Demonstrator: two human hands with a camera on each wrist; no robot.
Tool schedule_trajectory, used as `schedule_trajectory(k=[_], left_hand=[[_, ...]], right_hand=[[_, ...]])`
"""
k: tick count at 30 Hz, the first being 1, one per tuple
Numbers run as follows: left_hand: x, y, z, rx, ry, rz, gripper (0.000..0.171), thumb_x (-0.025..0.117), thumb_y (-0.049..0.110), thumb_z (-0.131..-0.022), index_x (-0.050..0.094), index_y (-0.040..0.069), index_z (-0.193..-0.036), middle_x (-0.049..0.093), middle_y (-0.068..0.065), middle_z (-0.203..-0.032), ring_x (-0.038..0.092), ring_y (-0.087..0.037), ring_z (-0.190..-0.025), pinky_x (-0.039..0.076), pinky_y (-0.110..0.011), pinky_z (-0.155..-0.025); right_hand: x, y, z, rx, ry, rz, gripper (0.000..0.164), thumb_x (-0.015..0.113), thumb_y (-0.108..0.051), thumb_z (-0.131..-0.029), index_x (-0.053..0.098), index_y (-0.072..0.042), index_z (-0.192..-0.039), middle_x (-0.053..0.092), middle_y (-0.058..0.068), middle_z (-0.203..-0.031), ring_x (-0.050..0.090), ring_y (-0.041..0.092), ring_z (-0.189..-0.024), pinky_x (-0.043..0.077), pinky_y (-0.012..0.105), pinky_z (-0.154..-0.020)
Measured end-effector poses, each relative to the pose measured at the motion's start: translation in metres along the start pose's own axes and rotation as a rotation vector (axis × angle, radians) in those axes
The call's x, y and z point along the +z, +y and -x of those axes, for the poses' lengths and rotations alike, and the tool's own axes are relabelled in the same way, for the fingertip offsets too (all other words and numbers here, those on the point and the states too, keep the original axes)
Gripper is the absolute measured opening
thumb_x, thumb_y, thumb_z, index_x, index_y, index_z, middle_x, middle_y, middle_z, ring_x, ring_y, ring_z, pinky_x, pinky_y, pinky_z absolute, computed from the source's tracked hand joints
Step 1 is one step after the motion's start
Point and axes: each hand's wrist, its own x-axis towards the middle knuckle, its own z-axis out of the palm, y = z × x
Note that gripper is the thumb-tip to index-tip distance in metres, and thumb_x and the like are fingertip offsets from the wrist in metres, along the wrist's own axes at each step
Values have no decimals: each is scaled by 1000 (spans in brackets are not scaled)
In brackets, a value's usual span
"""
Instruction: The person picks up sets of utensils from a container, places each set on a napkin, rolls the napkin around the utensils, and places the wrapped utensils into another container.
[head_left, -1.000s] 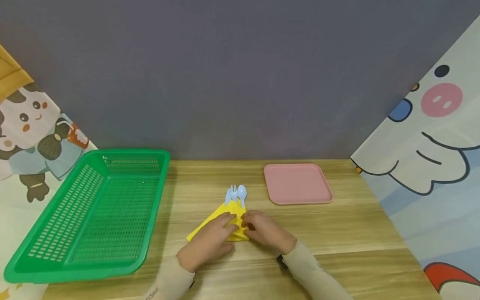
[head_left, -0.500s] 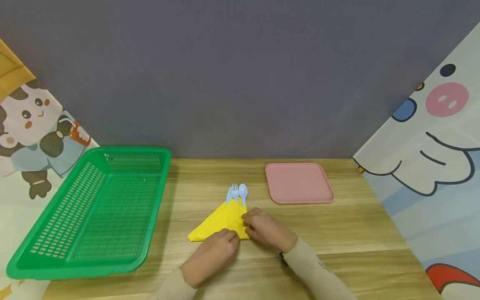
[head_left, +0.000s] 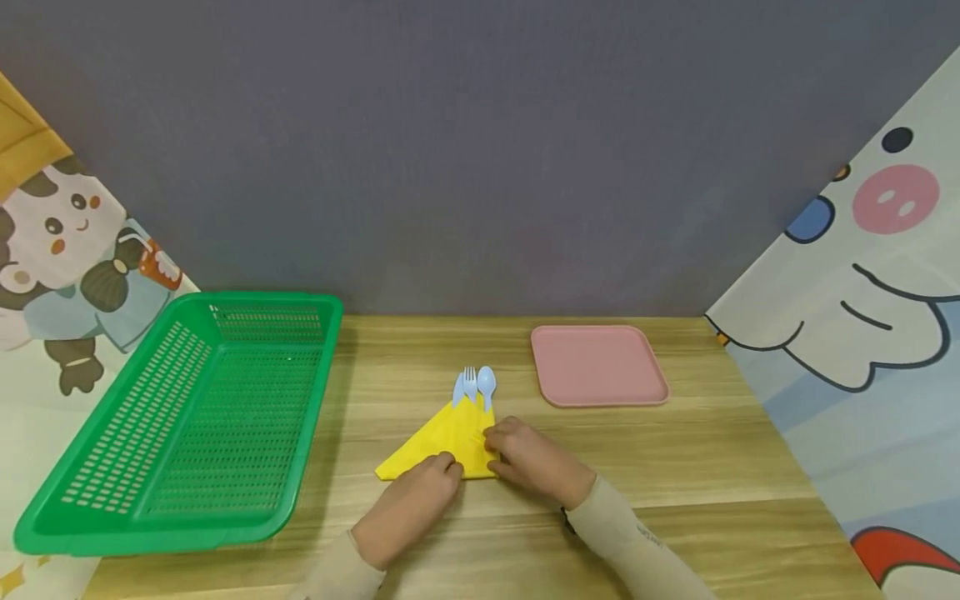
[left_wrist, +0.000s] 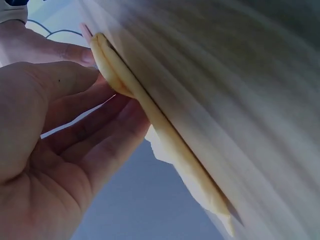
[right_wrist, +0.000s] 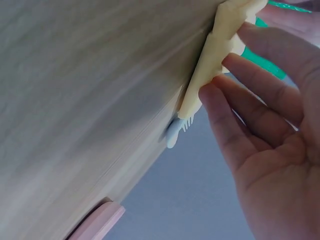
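A yellow napkin (head_left: 435,442), folded to a slanted point at the left, lies on the table in the head view. Out of its top stick a light blue knife (head_left: 458,389), fork (head_left: 470,382) and spoon (head_left: 487,383), side by side; their lower ends are hidden inside. My left hand (head_left: 412,507) rests its fingertips on the napkin's near edge. On the napkin's right side lie the fingertips of my right hand (head_left: 536,461). In the right wrist view the fingers (right_wrist: 215,102) touch the napkin (right_wrist: 205,75) with slightly bent, spread joints.
A green perforated basket (head_left: 288,492) stands on the left of the wooden table (head_left: 675,467). Back right lies a pink tray (head_left: 600,367). A grey wall (head_left: 480,167) closes off the far side, and cartoon-printed sheets flank both sides.
My left hand has drawn back from the napkin's middle to its near edge, uncovering more of the yellow surface. The right hand stays nearly in place on the right side.
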Motion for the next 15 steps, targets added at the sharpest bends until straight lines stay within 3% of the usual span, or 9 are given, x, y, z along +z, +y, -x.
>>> schedule_trajectory(k=[6, 11, 15], left_hand=[[-5, 4, 2, -39, -21, 7, 9, 71, -5, -84, 69, 2, -90, 59, -4, -81, 58, -13, -70, 53, -22, -59], [-5, 11, 2, -51, -22, -72, 7, 69, -4, -85, 70, -1, -92, 54, -6, -79, 55, -14, -68, 51, -22, -53], [-3, 15, 0, -60, -23, -122, 8, 69, -2, -86, 72, -2, -94, 53, -6, -80, 53, -14, -68, 51, -20, -52]], right_hand=[[1, -3, 0, -45, 19, 35, 22, 73, -15, -93, 72, -7, -114, 68, 10, -117, 62, 25, -110, 51, 34, -97], [2, -6, 0, -71, 27, 103, 17, 71, -18, -95, 72, -9, -110, 67, 11, -114, 62, 24, -106, 52, 32, -93], [2, -8, 0, -64, 19, 126, 23, 68, -22, -97, 71, -9, -117, 67, 10, -113, 62, 23, -104, 53, 32, -92]])
